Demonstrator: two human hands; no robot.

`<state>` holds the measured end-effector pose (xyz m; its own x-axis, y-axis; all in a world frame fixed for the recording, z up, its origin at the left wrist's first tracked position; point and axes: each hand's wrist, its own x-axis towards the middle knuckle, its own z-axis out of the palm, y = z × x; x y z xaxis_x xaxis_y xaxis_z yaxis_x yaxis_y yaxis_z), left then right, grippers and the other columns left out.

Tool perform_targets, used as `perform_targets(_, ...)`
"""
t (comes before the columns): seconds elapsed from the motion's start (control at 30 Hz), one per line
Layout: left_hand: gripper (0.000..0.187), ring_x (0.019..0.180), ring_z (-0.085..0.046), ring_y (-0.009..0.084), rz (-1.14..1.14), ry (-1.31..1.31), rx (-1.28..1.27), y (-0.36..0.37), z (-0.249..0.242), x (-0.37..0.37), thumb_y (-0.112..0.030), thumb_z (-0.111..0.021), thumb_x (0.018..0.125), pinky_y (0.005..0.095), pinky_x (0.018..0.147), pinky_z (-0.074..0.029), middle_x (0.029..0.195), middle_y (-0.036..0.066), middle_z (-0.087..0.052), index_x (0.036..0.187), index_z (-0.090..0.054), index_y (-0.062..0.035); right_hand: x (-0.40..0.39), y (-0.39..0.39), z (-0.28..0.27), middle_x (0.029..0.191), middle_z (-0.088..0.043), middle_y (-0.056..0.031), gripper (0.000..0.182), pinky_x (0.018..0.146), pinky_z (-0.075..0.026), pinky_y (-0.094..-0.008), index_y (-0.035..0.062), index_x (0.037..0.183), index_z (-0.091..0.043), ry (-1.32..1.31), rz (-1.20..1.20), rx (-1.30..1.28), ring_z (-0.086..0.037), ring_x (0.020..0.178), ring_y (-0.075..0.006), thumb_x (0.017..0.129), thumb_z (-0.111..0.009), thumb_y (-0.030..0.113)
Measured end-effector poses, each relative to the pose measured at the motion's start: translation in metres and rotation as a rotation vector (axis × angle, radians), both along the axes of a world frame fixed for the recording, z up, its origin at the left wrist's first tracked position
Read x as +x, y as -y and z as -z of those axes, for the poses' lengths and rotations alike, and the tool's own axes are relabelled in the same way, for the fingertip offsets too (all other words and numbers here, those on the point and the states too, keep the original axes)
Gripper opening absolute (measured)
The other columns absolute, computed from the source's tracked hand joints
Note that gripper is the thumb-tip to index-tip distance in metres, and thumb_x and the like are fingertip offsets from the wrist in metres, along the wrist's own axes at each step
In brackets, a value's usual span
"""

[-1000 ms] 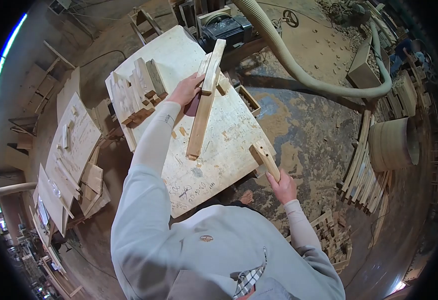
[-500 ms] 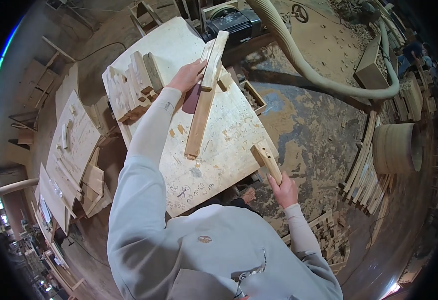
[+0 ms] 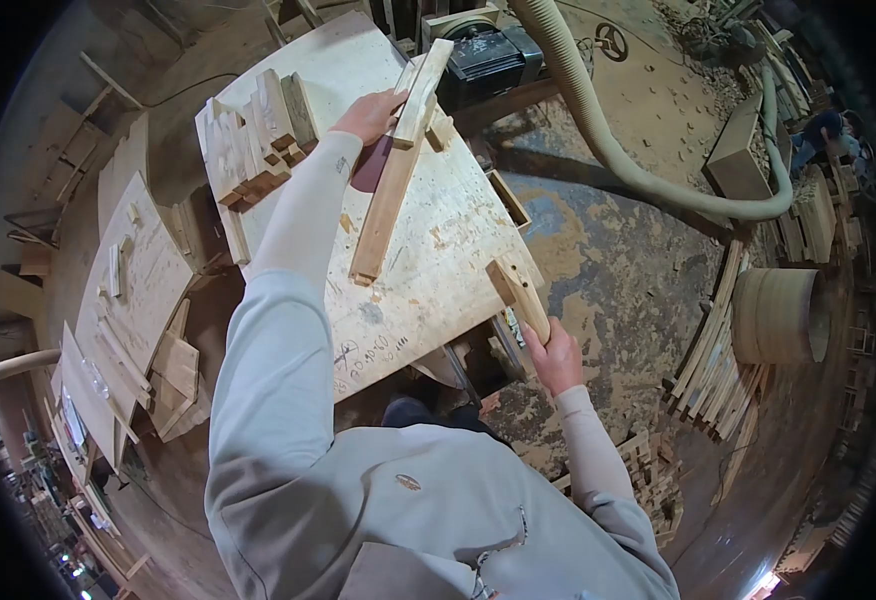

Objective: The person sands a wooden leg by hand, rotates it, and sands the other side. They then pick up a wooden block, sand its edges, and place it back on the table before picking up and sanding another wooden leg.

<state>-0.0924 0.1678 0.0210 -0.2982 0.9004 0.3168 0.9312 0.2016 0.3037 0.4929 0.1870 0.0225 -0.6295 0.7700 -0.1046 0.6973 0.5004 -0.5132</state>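
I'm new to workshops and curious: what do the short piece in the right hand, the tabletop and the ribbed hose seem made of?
Short piece: wood, seemingly unfinished, from its yellowish-tan, dark-spotted surface.
Tabletop: probably plywood or similar board, pale and worn; a flat, stained sheet with handwriting.
Ribbed hose: likely matte beige plastic, given its regular rings, though coated fabric is possible.

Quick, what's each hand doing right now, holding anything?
Left hand: at the pale wooden strips; grip cannot be told.
Right hand: closed, holding a wooden piece.
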Motion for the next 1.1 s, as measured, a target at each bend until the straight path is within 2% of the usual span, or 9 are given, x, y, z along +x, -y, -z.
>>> perform_targets(0.17, 0.048, 0.127, -0.067, 0.044, -0.086, -0.09, -0.173, -0.003, -0.018, 0.015, -0.012, -0.061, 0.107, 0.0503, 0.112, -0.053, 0.134, 0.025, -0.071, 0.155, -0.061, -0.0078, 0.005, 0.006, -0.003, 0.093, -0.075, -0.0317, 0.055, 0.077, -0.057, -0.0617, 0.0016, 0.106, -0.072, -0.003, 0.008, 0.004, -0.073, 0.089, -0.0542, 0.103, -0.072, 0.057)
perform_targets(0.27, 0.05, 0.127, -0.068, 0.0437, -0.15, -0.047, -0.162, -0.007, -0.013, 0.021, -0.011, -0.057, 0.107, 0.0506, 0.112, -0.053, 0.132, 0.025, -0.071, 0.157, -0.058, -0.0074, 0.007, 0.007, -0.007, 0.096, -0.076, -0.0318, 0.058, 0.083, -0.057, -0.0617, 0.0022, 0.108, -0.073, -0.011, 0.016, 0.008, -0.074, 0.094, -0.0534, 0.103, -0.071, 0.06)
perform_targets(0.5, 0.055, 0.131, -0.066, 0.0455, -0.116, 0.051, -0.079, -0.001, 0.003, 0.015, -0.011, -0.056, 0.103, 0.0509, 0.116, -0.05, 0.139, 0.025, -0.07, 0.158, -0.057, -0.0065, 0.006, 0.009, -0.013, 0.094, -0.076, -0.0308, 0.059, 0.081, -0.056, -0.0609, 0.0016, 0.105, -0.071, 0.006, 0.029, -0.008, -0.074, 0.093, -0.0531, 0.103, -0.07, 0.061)
perform_targets(0.57, 0.052, 0.134, -0.063, 0.0472, -0.186, 0.354, 0.038, 0.008, -0.004, 0.023, -0.014, -0.054, 0.101, 0.0512, 0.117, -0.048, 0.142, 0.027, -0.069, 0.151, -0.061, -0.0028, 0.004, 0.012, -0.017, 0.091, -0.075, -0.0307, 0.059, 0.079, -0.055, -0.0617, 0.0011, 0.102, -0.07, -0.054, 0.017, -0.003, -0.073, 0.089, -0.0537, 0.103, -0.071, 0.06)
perform_targets(0.7, 0.043, 0.132, -0.063, 0.049, -0.274, 0.358, 0.114, 0.001, 0.018, 0.014, -0.021, -0.054, 0.103, 0.0532, 0.115, -0.05, 0.14, 0.029, -0.069, 0.137, -0.069, 0.0017, 0.002, 0.013, -0.021, 0.089, -0.075, -0.0306, 0.057, 0.077, -0.055, -0.0615, 0.0008, 0.1, -0.07, 0.011, 0.027, 0.004, -0.072, 0.087, -0.054, 0.103, -0.072, 0.058)
perform_targets(0.83, 0.045, 0.129, -0.066, 0.0468, -0.392, 0.508, 0.184, 0.001, 0.009, 0.03, -0.029, -0.057, 0.104, 0.0502, 0.113, -0.051, 0.136, 0.028, -0.072, 0.136, -0.071, -0.0004, 0.0, 0.014, -0.027, 0.088, -0.074, -0.0304, 0.056, 0.075, -0.056, -0.0608, 0.0012, 0.098, -0.07, 0.031, 0.03, -0.017, -0.073, 0.087, -0.0539, 0.103, -0.074, 0.057)
perform_targets(0.9, 0.043, 0.121, -0.071, 0.0442, -0.428, 0.454, 0.342, -0.001, 0.013, 0.039, -0.029, -0.065, 0.104, 0.0505, 0.107, -0.054, 0.129, 0.026, -0.075, 0.135, -0.072, -0.0011, -0.002, 0.016, -0.033, 0.088, -0.074, -0.0303, 0.056, 0.075, -0.056, -0.0607, 0.0016, 0.098, -0.07, 0.041, 0.034, -0.02, -0.073, 0.087, -0.0538, 0.102, -0.074, 0.057)
perform_targets(0.93, 0.04, 0.121, -0.07, 0.046, -0.447, 0.467, 0.368, -0.003, 0.013, 0.04, -0.029, -0.07, 0.1, 0.0527, 0.107, -0.055, 0.127, 0.028, -0.075, 0.128, -0.076, 0.0, -0.003, 0.017, -0.038, 0.088, -0.074, -0.0301, 0.056, 0.075, -0.056, -0.0605, 0.0018, 0.099, -0.07, 0.048, 0.038, -0.029, -0.073, 0.087, -0.0537, 0.102, -0.074, 0.057)
perform_targets(1.1, 0.034, 0.114, -0.071, 0.0442, -0.605, 0.394, 0.403, -0.013, 0.006, 0.046, -0.021, -0.073, 0.098, 0.0526, 0.102, -0.057, 0.119, 0.024, -0.073, 0.124, -0.076, -0.0006, -0.008, 0.018, -0.057, 0.088, -0.075, -0.0294, 0.056, 0.075, -0.057, -0.0599, 0.0029, 0.101, -0.07, 0.064, 0.045, -0.053, -0.073, 0.086, -0.0532, 0.102, -0.073, 0.058)
